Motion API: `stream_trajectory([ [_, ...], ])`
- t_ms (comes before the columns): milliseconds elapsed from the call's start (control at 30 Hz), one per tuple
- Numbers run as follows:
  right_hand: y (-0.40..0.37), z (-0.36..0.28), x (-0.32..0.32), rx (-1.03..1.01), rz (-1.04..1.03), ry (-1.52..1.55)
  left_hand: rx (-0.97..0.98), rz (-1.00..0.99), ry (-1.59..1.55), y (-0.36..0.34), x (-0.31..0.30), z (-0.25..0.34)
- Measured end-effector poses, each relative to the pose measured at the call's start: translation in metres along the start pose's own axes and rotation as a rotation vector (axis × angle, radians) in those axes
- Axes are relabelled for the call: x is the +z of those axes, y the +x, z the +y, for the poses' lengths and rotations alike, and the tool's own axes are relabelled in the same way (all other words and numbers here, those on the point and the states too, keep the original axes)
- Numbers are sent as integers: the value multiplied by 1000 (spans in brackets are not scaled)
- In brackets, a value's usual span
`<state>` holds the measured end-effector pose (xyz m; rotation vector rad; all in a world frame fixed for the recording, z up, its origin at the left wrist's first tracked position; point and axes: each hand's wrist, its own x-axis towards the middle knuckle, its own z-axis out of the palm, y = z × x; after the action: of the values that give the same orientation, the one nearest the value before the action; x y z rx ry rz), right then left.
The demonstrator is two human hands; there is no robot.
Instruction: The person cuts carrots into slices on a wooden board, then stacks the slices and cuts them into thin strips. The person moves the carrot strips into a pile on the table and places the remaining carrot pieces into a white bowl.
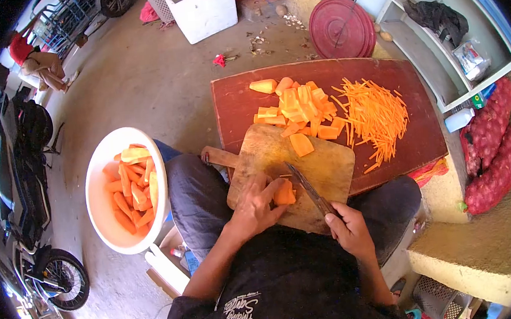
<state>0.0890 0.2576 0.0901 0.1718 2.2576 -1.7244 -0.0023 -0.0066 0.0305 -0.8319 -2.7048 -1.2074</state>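
My left hand [256,203] is closed on a short piece of carrot [284,192], pressing it to the wooden cutting board [335,167]. In my right hand [348,229] is a knife [308,186], its blade over the board just right of that piece, tip pointing away from me. A flat carrot slice [301,144] lies at the board's far edge. Beyond the board, on the red tabletop [235,100], are a pile of carrot chunks [299,107] and, to its right, a heap of thin carrot strips [376,118].
A white tub [94,195] of peeled carrots stands at the left. Motorcycles [65,279] line the far left, and a person [40,63] sits behind them. Net bags of red onions [491,139], a shelf [430,71] and a round red lid [341,27] are to the right.
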Motion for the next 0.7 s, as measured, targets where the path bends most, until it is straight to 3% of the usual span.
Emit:
stream_trajectory([
  [100, -3, 2, 1, -58, 17, -60, -32, -128, 56, 4, -11, 10],
  [300, -3, -8, 6, -21, -13, -15, 22, -64, 90, 1, -3, 3],
  [400, -5, -7, 6, -43, 21, 27, -63, -112, 44, -3, -1, 2],
  [600, -10, -7, 5, -50, 98, -67, -36, -48, 0, 5, -23, 7],
  [700, -12, 4, 14, -49, 87, -75, -40, 106, -78, 11, -29, -4],
])
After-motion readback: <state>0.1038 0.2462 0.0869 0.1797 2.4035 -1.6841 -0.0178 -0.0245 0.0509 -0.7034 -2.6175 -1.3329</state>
